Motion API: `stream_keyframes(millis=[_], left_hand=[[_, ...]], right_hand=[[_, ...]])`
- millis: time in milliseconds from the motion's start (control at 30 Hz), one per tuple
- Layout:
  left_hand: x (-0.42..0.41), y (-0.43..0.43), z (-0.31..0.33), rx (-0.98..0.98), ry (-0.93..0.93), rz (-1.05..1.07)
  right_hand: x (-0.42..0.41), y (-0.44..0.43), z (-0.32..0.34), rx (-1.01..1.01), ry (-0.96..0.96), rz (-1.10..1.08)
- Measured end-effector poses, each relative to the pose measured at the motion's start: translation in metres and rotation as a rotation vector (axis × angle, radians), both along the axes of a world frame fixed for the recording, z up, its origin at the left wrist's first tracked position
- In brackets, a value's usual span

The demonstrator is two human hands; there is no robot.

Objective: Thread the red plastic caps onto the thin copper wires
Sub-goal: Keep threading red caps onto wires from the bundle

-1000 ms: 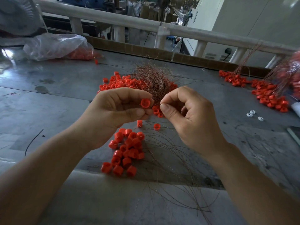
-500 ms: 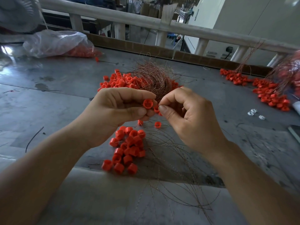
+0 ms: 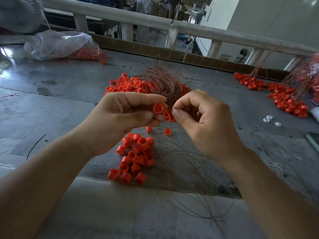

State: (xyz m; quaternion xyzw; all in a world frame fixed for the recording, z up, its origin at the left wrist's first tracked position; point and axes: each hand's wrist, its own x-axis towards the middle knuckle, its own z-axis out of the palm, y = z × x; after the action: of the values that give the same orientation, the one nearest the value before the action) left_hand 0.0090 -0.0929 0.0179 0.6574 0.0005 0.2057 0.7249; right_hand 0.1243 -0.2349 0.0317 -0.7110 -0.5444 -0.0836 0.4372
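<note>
Pinched in left hand [image 3: 120, 121], red cap [image 3: 158, 108]; right hand [image 3: 207, 123] just beside it, thumb and forefinger nipped together, contents unclear; copper wires [image 3: 162, 83] tangled beyond both hands; loose caps [image 3: 136, 156] below on counter [image 3: 51, 109].

Red cap [image 3: 158, 108] pinched in left hand [image 3: 120, 121], hollow end facing camera — loose caps [image 3: 136, 157] heaped below, thin copper wires [image 3: 181, 161] fanned beside them
</note>
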Motion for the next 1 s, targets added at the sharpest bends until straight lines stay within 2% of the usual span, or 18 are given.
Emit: stream_keyframes(millis=[133,600,900,1000], left_hand=[[0.0005,0.0002,-0.0005,0.040,0.003,0.010],[0.0011,-0.0001,0.0005,0.001,-0.030,-0.005],[0.0027,-0.0022,0.0001,-0.194,-0.031,-0.081],[0.0030,-0.0044,-0.0018,-0.208,-0.009,-0.111]], right_hand=[[0.0000,-0.0002,0.0001,-0.008,0.001,0.002],[0.0001,-0.0019,0.0011,-0.038,0.025,0.008],[-0.0040,0.0010,-0.0001,-0.077,0.354,0.123],[-0.0061,0.0034,-0.0040,-0.142,0.372,0.140]])
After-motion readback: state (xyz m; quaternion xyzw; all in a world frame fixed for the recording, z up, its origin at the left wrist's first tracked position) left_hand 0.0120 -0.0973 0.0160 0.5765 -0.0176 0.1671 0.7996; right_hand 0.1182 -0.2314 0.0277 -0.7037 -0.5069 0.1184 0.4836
